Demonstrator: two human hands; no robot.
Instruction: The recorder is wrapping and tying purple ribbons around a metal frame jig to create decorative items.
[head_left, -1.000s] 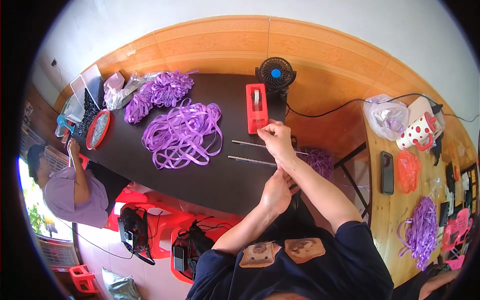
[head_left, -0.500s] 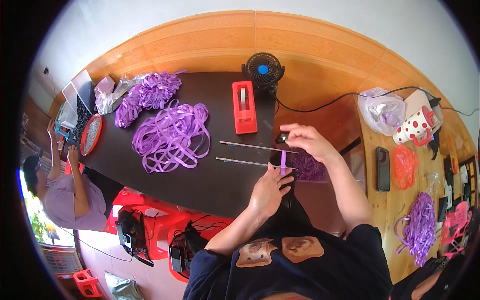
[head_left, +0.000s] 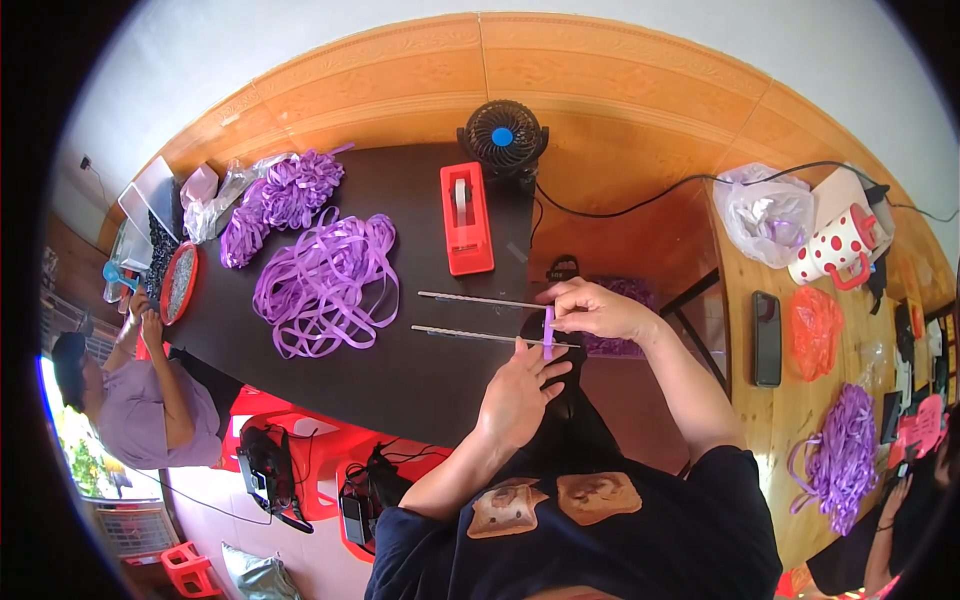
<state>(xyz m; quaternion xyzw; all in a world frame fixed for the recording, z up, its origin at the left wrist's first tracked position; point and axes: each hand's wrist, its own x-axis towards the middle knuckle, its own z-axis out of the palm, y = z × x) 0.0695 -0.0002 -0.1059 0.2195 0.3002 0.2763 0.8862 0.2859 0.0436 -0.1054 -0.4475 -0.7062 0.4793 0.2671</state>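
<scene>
Two thin metal rods [head_left: 465,332] lie roughly parallel, reaching past the right edge of the dark table. A short band of purple ribbon [head_left: 548,345] spans them near their right ends. My right hand [head_left: 600,308] has its thumb and fingertips pinched on this ribbon by the far rod. Below the near rod, my left hand [head_left: 515,398] has its fingers spread; the thumb touches the rod and the fingertips lie beside the ribbon. A loose heap of purple ribbon [head_left: 325,285] rests on the table to the left.
A red tape dispenser [head_left: 466,220] and a black fan [head_left: 503,135] stand behind the rods. More purple ribbon [head_left: 840,460], a phone [head_left: 766,338] and a dotted cup [head_left: 832,245] occupy the wooden table. At far left, a co-worker [head_left: 160,420] sits near a red tray [head_left: 181,283].
My right hand has come down from above the far rod and closed on the purple ribbon. The left hand keeps its place by the near rod. The view has shifted slightly.
</scene>
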